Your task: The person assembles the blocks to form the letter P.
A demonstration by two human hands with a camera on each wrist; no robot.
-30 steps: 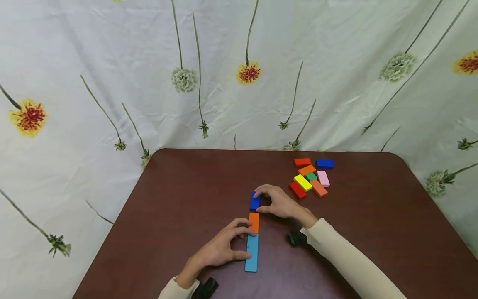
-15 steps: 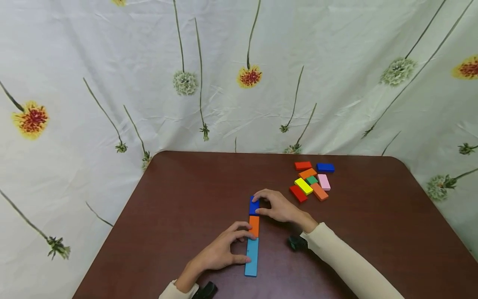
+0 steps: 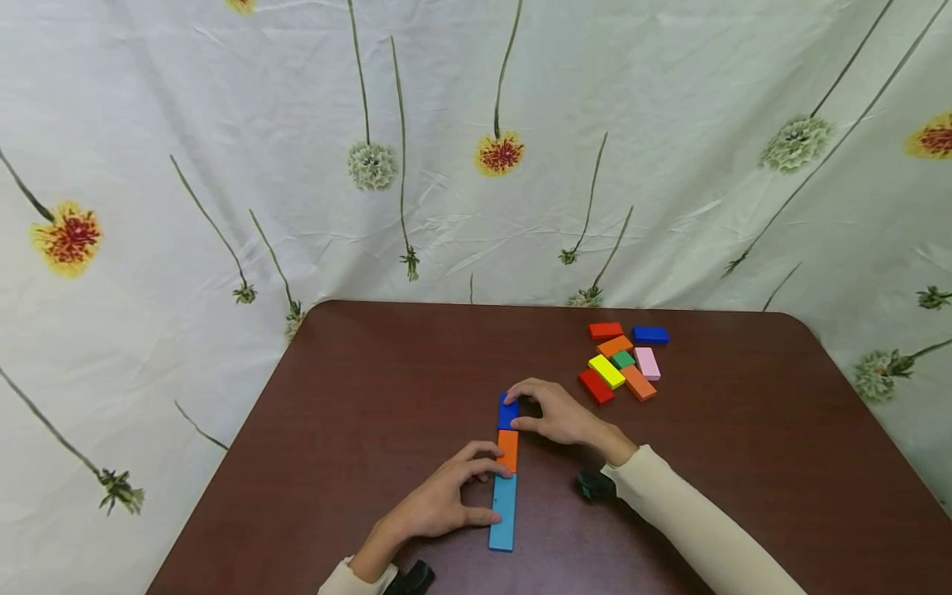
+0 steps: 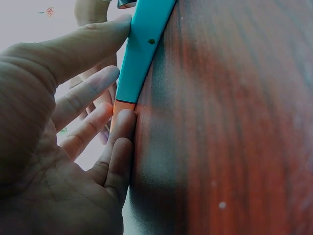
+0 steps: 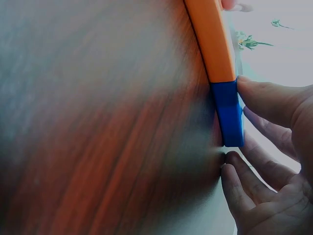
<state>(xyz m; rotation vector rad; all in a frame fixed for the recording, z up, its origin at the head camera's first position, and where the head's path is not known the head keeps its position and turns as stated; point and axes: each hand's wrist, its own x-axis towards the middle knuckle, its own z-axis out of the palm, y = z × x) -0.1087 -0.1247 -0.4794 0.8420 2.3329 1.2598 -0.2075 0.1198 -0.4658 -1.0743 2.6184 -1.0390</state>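
A light-blue long block point(image 3: 503, 512), an orange block point(image 3: 508, 451) and a blue block point(image 3: 508, 411) lie end to end in a straight row on the table, ends touching. My left hand point(image 3: 439, 493) rests on the row with spread fingers. Its thumb touches the light-blue block point(image 4: 142, 49) and other fingers reach the orange block point(image 4: 122, 106). At the far end, my right hand point(image 3: 561, 413) pinches the blue block point(image 5: 228, 115). Its thumb lies close to the seam with the orange block point(image 5: 212, 41), and a bent finger reaches the far part.
Behind and right of my right hand lies a loose group of blocks, among them a yellow block point(image 3: 606, 372), a pink block point(image 3: 647, 364), a green block point(image 3: 622, 359) and a separate blue block point(image 3: 650, 335). Beyond the table's point(image 3: 357, 388) far edge hangs a flowered cloth point(image 3: 297, 124).
The blue block has come toward the orange block, closing the small gap seen a second ago. My right hand moved with it; my left hand has stayed in place on the row.
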